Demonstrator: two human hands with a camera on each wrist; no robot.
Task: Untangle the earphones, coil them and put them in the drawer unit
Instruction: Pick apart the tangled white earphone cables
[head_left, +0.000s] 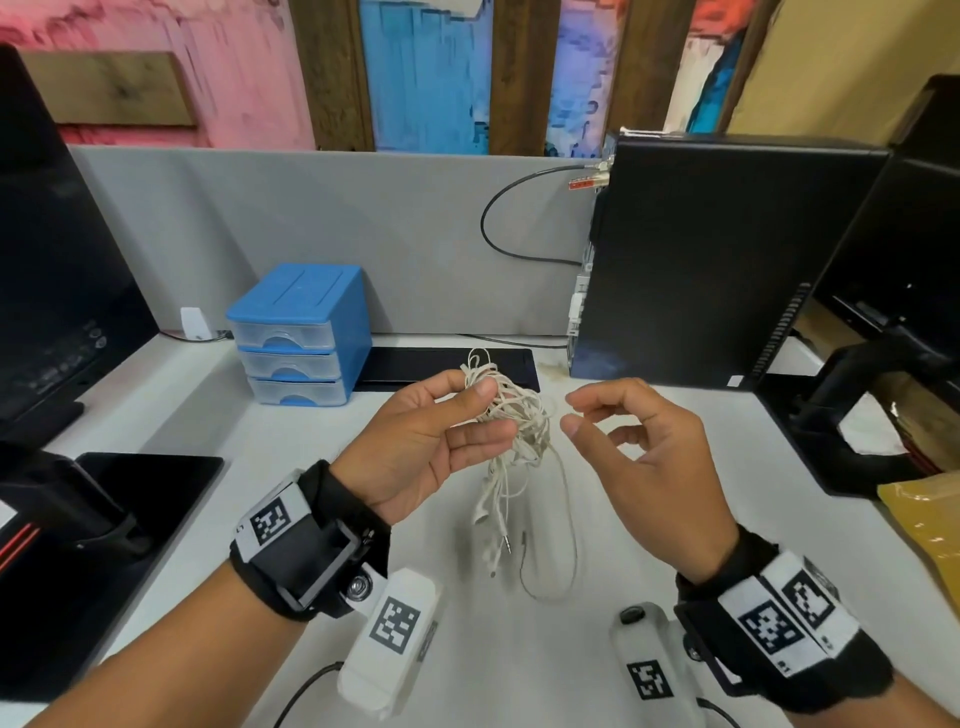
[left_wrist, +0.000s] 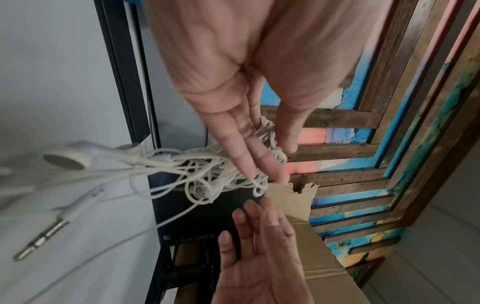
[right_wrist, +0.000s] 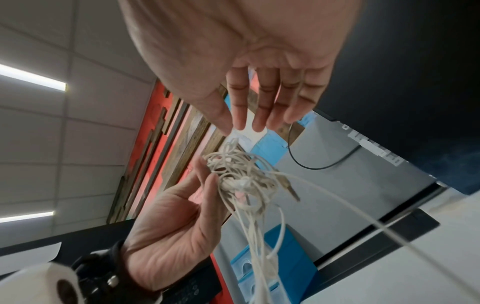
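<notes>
Your left hand (head_left: 436, 441) pinches earphones (head_left: 511, 426) knot between thumb and fingers, held above desk (head_left: 467, 649). Right hand (head_left: 639, 457) just beside, fingers loosely curled, gripping nothing. Tangle lies left of your right fingertips; loose strands hang straight down. Cable thin, white, rubbery, limp. Drawer unit (head_left: 301, 332) beyond left fingers, drawers closed.

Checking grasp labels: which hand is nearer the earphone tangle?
Left. The left hand pinches the earphone tangle; the right hand hovers just beside it, not touching.
</notes>
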